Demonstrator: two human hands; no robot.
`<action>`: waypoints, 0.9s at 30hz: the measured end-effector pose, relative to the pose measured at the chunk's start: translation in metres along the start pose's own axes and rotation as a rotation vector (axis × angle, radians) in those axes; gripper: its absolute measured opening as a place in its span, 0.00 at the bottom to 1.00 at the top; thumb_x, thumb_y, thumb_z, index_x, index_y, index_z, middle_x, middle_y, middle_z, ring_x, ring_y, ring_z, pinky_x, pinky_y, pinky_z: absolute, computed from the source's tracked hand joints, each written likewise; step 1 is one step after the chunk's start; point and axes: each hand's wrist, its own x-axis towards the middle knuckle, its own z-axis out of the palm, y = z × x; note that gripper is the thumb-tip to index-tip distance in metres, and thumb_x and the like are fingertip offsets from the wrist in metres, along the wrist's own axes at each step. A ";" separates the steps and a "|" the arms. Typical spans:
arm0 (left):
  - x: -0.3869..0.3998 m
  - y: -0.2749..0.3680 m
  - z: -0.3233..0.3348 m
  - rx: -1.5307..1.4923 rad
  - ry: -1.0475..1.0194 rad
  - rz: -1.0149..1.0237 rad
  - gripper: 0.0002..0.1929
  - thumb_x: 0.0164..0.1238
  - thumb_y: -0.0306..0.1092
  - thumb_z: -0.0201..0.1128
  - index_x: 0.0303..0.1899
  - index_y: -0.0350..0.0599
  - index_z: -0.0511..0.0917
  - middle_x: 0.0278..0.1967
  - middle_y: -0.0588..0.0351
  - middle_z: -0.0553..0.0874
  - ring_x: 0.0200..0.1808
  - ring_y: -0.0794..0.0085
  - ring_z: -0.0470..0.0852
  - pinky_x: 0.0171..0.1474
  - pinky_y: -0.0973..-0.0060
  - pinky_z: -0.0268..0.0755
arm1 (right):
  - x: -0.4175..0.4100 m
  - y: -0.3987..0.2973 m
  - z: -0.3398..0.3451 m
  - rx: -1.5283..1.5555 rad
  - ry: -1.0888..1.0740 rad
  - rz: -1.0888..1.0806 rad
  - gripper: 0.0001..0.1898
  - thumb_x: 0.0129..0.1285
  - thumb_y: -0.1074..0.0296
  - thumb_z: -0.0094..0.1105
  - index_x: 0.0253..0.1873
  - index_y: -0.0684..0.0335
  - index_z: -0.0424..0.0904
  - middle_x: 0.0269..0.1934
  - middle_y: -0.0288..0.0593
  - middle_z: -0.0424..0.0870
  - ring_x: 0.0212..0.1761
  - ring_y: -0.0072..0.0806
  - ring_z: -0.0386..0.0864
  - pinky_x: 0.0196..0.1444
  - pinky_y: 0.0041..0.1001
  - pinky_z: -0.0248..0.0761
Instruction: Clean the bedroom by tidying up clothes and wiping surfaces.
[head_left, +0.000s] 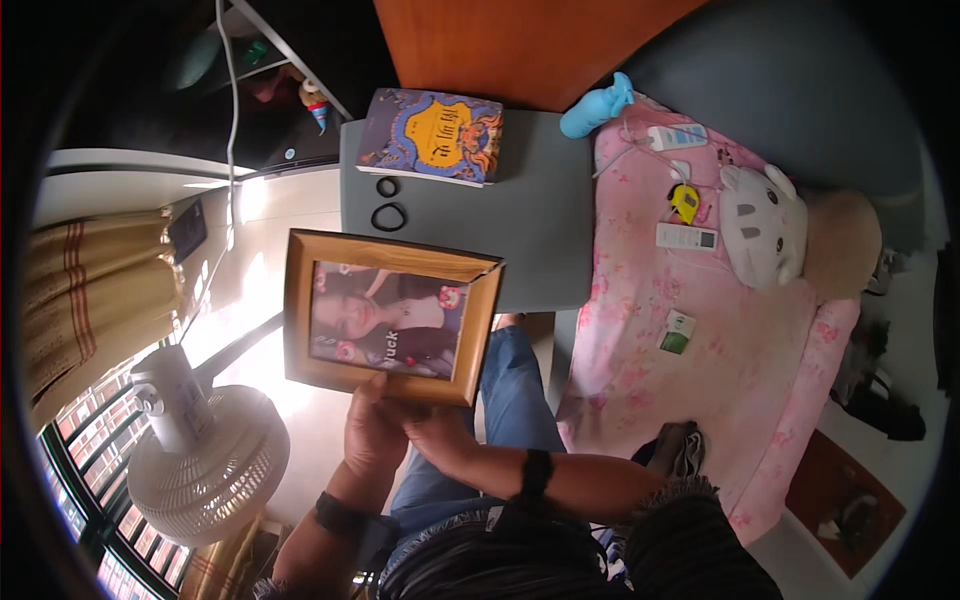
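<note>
A wooden picture frame (300, 315) is held up in front of me, above the floor and the near edge of the grey table. Its photo (405, 322) shows a person, with stickers and writing over it. A dark gap runs along the frame's upper right corner joint. My left hand (375, 431) grips the lower edge, with the thumb on the front. Against that same edge, beside the left, is my right hand (442, 442); its fingertips are hidden behind the frame and the other hand.
On the grey table (532, 240) lie a thick book (431, 139) and two black bands (388, 217). A blue spray bottle (596, 109), yellow tape measure (684, 202), remote control (686, 237) and plush toy (765, 225) rest around the pink bedding (712, 390). A fan (210, 457) stands left.
</note>
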 end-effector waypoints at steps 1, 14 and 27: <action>-0.001 0.003 0.003 0.024 -0.007 0.013 0.27 0.59 0.46 0.61 0.56 0.39 0.67 0.50 0.51 0.77 0.53 0.61 0.76 0.60 0.64 0.65 | 0.002 -0.001 -0.002 0.028 -0.026 -0.005 0.21 0.60 0.64 0.63 0.55 0.66 0.70 0.49 0.49 0.77 0.50 0.39 0.77 0.52 0.33 0.69; -0.024 0.002 -0.041 -0.109 0.031 0.036 0.32 0.54 0.43 0.64 0.61 0.48 0.63 0.58 0.58 0.72 0.62 0.64 0.68 0.66 0.61 0.56 | -0.014 0.035 -0.098 -0.388 -0.265 0.027 0.15 0.51 0.76 0.61 0.39 0.62 0.61 0.29 0.51 0.74 0.34 0.52 0.77 0.31 0.36 0.69; -0.105 0.001 -0.097 -0.177 0.164 -0.348 0.37 0.50 0.54 0.66 0.60 0.49 0.62 0.57 0.51 0.69 0.61 0.52 0.67 0.59 0.44 0.59 | -0.003 -0.048 -0.175 0.138 -0.048 0.328 0.10 0.54 0.78 0.43 0.41 0.64 0.72 0.29 0.41 0.77 0.22 0.22 0.72 0.26 0.21 0.68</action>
